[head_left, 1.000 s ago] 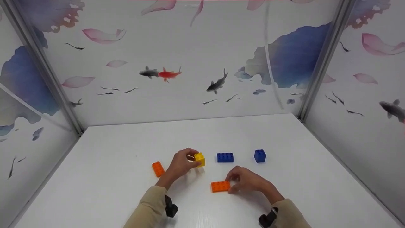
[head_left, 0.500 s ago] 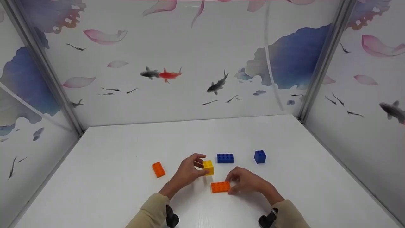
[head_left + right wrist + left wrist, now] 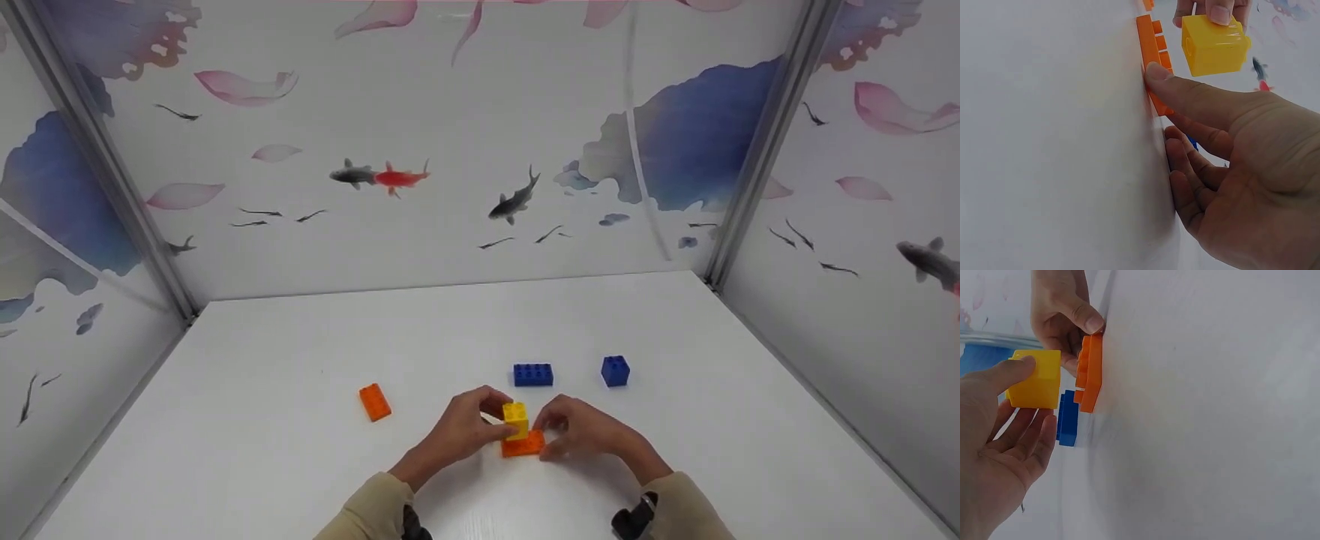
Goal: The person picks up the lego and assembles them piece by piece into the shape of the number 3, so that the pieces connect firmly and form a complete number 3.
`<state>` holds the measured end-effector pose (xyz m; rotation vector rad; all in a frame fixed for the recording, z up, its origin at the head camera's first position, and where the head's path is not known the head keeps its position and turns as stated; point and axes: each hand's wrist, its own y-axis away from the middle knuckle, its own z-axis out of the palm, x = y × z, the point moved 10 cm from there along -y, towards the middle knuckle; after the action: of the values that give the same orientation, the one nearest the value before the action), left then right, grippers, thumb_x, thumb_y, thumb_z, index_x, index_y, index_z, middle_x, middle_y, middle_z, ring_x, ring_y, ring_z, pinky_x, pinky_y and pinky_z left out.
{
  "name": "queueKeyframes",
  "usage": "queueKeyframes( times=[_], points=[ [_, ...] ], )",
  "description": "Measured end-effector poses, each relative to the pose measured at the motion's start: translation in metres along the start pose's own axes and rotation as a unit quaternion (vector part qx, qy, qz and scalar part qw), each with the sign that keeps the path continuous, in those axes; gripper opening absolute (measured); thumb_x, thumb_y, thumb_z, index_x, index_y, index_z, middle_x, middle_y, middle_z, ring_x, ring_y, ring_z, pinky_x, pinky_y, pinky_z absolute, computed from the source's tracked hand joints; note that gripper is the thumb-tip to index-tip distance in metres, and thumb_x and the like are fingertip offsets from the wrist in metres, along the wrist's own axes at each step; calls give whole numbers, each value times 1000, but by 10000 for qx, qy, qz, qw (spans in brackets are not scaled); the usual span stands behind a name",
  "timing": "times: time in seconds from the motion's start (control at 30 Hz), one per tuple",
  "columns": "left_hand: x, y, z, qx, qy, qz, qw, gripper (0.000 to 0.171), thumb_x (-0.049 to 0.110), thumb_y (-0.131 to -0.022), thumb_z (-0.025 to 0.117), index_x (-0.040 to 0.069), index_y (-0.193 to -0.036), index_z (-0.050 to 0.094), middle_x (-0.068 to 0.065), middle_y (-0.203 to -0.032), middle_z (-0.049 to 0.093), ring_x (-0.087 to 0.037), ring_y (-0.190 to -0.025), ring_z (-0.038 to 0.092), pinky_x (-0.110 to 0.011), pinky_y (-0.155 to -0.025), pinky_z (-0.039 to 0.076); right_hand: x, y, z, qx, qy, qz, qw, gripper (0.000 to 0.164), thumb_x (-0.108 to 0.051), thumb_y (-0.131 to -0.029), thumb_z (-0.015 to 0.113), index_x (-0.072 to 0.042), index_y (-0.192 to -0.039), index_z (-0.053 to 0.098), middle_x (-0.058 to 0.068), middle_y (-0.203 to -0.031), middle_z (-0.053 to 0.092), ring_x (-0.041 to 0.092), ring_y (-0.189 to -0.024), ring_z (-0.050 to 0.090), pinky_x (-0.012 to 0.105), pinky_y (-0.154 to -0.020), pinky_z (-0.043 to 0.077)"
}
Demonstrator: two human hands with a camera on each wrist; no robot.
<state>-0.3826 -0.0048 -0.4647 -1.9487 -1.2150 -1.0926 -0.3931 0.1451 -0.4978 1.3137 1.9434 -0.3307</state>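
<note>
My left hand (image 3: pixel 463 430) pinches a yellow building block (image 3: pixel 515 421) between thumb and fingers, studs facing up. In the left wrist view the yellow block (image 3: pixel 1036 379) hangs just above a flat orange brick (image 3: pixel 1091 374), with a gap between them. The orange brick (image 3: pixel 523 448) lies on the white table, and its far part is covered by the yellow block in the head view. My right hand (image 3: pixel 589 433) grips that brick's right end, the thumb (image 3: pixel 1158 72) on its near side.
Behind the hands a long blue brick (image 3: pixel 533 374) lies on the table (image 3: pixel 285 465). A blue cube-shaped block (image 3: pixel 616 371) stands farther right, and another orange brick (image 3: pixel 375 402) lies at left. Patterned walls (image 3: pixel 450 247) enclose the back and sides.
My left hand has carried the yellow block right and toward me, from left of the long blue brick to over the orange brick. The right hand has stayed on the orange brick.
</note>
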Motion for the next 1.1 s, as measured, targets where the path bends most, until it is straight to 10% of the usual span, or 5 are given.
queueKeyframes(
  times=[1.1],
  points=[
    [-2, -7, 30, -60, 292, -109, 9995, 29, 17, -87, 78, 13, -111, 64, -2, -112, 68, -18, -100, 64, -34, -92, 58, -1, 1, 1, 41, 93, -54, 9999, 40, -16, -79, 85, -12, -116, 69, 1, -108, 62, 19, -96, 54, 47, -101, 52]
  ],
)
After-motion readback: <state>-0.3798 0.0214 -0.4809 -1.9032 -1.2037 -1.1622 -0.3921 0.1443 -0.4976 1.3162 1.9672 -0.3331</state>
